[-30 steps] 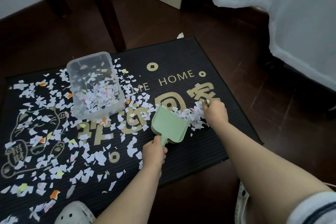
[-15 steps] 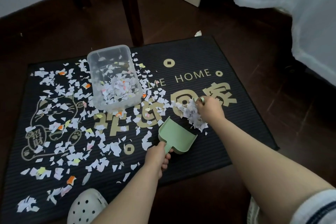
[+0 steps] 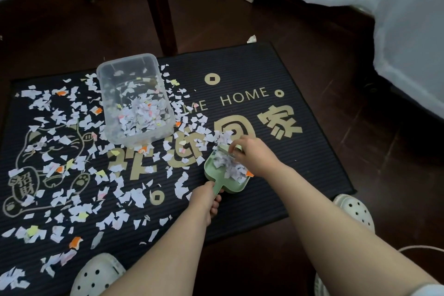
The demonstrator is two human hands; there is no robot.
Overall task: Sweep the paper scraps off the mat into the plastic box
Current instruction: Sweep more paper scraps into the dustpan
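A black door mat (image 3: 276, 74) with gold lettering lies on the floor, strewn with several white and coloured paper scraps (image 3: 60, 127) over its left half. A clear plastic box (image 3: 134, 101) stands on the mat's upper left, partly filled with scraps. My left hand (image 3: 204, 199) grips the handle of a small green dustpan (image 3: 213, 170) lying on the mat. My right hand (image 3: 252, 156) holds a small green brush, mostly hidden, and pushes a heap of scraps (image 3: 228, 163) into the pan.
Dark wooden chair legs (image 3: 161, 7) stand just behind the mat. A white cloth (image 3: 396, 31) hangs at the right. White perforated clogs show at the bottom left (image 3: 96, 276) and at the right (image 3: 355, 211). One scrap (image 3: 251, 38) lies on the floor beyond the mat.
My right hand has swept the heap of scraps leftward into the dustpan. The pan now holds scraps. The left hand keeps its grip on the handle.
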